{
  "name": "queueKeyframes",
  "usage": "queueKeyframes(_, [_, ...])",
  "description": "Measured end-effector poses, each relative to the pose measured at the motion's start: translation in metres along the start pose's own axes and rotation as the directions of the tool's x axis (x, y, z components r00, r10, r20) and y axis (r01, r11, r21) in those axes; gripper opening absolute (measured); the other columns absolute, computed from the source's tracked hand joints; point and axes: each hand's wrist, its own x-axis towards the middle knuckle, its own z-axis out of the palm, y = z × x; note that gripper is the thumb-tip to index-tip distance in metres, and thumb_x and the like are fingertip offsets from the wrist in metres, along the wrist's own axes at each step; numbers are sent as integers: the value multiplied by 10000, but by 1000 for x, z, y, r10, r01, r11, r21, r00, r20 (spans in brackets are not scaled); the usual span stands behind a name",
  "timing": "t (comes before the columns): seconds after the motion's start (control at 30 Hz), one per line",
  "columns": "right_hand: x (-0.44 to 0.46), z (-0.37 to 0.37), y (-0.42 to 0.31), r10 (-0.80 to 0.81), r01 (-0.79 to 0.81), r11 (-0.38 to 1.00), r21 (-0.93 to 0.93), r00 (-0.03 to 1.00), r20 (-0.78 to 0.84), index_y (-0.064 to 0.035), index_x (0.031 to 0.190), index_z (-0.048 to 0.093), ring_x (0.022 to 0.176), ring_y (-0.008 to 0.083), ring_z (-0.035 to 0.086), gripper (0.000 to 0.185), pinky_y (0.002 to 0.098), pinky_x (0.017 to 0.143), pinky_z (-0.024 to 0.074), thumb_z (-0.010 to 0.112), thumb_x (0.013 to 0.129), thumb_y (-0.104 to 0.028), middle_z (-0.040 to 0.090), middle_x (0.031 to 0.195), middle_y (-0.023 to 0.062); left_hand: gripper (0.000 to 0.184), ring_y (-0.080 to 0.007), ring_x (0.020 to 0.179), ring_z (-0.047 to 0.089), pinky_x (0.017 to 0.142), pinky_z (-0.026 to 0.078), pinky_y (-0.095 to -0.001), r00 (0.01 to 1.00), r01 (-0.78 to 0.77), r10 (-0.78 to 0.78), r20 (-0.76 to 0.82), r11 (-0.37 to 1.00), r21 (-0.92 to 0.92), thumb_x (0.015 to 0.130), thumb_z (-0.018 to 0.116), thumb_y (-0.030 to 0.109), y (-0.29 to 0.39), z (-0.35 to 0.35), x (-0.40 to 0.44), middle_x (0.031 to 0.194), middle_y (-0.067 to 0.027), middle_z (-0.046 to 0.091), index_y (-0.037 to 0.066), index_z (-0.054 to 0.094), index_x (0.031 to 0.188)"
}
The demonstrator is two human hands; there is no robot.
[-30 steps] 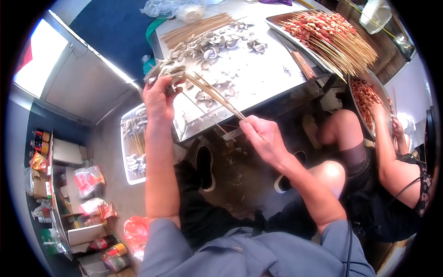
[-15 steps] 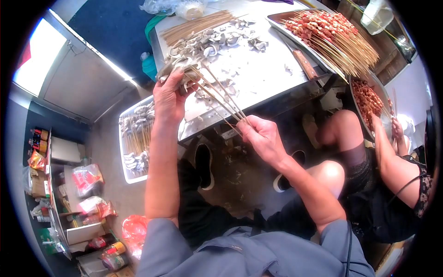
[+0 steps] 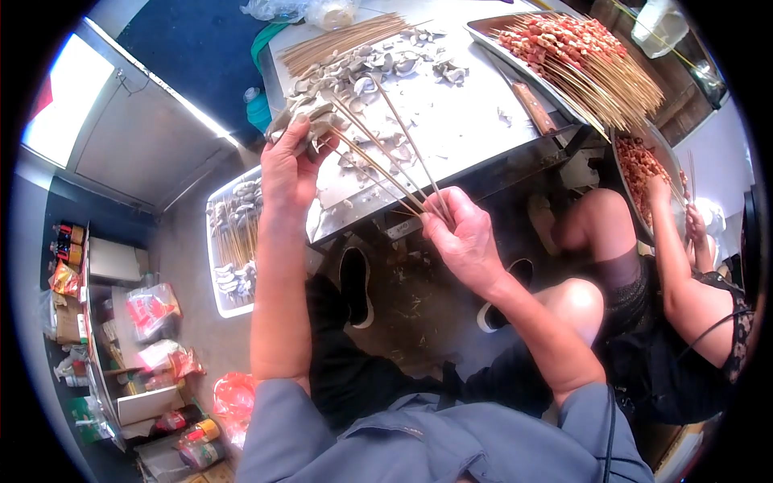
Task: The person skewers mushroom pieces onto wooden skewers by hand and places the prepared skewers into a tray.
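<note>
Soft, light and easily torn, the oyster mushroom pieces [image 3: 310,114] seem best cradled loosely, the stiff bamboo skewers [image 3: 420,196] best taken near their near ends. Above the desk's [image 3: 475,133] near left edge, the mushrooms are held in the left grip [image 3: 291,169]; the fanned skewers are pinched by the right grip [image 3: 467,241]

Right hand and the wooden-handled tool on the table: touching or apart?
Apart. The head view shows a plain gap: the right hand is below the table's front edge, while the wooden-handled tool lies up on the tabletop.
</note>
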Motion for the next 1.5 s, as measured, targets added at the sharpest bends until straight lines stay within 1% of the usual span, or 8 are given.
queueKeyframes(0.33, [-2, -4, -3, 43, -41, 995, -96, 999, 21, 9, 825, 532, 600, 123, 546, 150, 301, 585, 463, 657, 851, -71, 589, 656, 85, 308, -357, 896, 699, 755, 621, -416, 996, -58, 59, -59, 998, 33, 882, 600, -33, -2, 2, 1, 1056, -190, 664, -73, 520, 1176])
queueKeyframes(0.4, [-2, -6, -2, 62, -57, 995, -84, 997, 48, 9, 820, 532, 601, 120, 545, 161, 297, 579, 458, 657, 859, -86, 587, 651, 83, 321, -360, 990, 678, 856, 609, -441, 995, -64, 66, -70, 997, 37, 908, 584, -16, -3, 2, 2, 1124, -199, 649, -58, 519, 1220])
queueKeyframes(0.5, [-2, -5, 1, 73, -72, 997, -23, 995, 75, 7, 819, 537, 602, 114, 551, 171, 290, 570, 452, 643, 884, -111, 590, 645, 76, 306, -363, 916, 692, 764, 617, -441, 991, -93, 95, -97, 995, 24, 884, 595, -37, -3, 5, 1, 1060, -205, 659, -78, 518, 1177])
queueKeyframes(0.93, [-1, -7, 2, 39, -40, 999, 14, 997, 61, -1, 816, 562, 578, 102, 573, 159, 281, 543, 453, 592, 933, -105, 608, 632, 46, 336, -403, 926, 680, 780, 609, -433, 999, -42, 40, -23, 995, -86, 900, 588, -21, -3, 5, 1, 1066, -226, 649, -86, 489, 1215])
queueKeyframes(1.0, [-2, -7, 3, 40, -41, 999, 24, 998, 57, -2, 815, 561, 580, 98, 570, 157, 279, 542, 451, 592, 932, -101, 606, 631, 43, 357, -419, 1043, 648, 869, 607, -422, 999, -47, 46, -13, 999, -28, 922, 583, 6, -2, 5, 1, 1172, -247, 622, -107, 480, 1244])
queueKeyframes(1.3, [-2, -6, 4, 15, -16, 999, 36, 1000, 22, 2, 807, 558, 573, 77, 529, 146, 273, 530, 431, 600, 923, -75, 585, 621, 32, 339, -409, 1056, 646, 884, 600, -422, 995, -95, 97, 26, 994, -55, 935, 570, 25, -2, 6, 0, 1178, -238, 623, -93, 488, 1242])
queueKeyframes(1.4, [-2, -6, 2, 11, -11, 1000, 26, 1000, 13, 4, 806, 560, 571, 71, 517, 138, 271, 525, 422, 604, 917, -65, 577, 617, 32, 344, -383, 943, 681, 795, 611, -420, 992, -120, 124, 39, 989, -83, 908, 599, 2, -2, 10, -1, 1098, -216, 645, -68, 496, 1229])
queueKeyframes(1.5, [-1, -6, 3, 4, -4, 1000, 15, 1000, 3, 4, 800, 562, 573, 64, 507, 135, 269, 521, 415, 607, 912, -58, 571, 613, 31, 346, -370, 941, 682, 807, 609, -434, 985, -166, 167, 41, 986, -20, 904, 603, 0, -3, 14, -4, 1104, -212, 645, -74, 500, 1226])
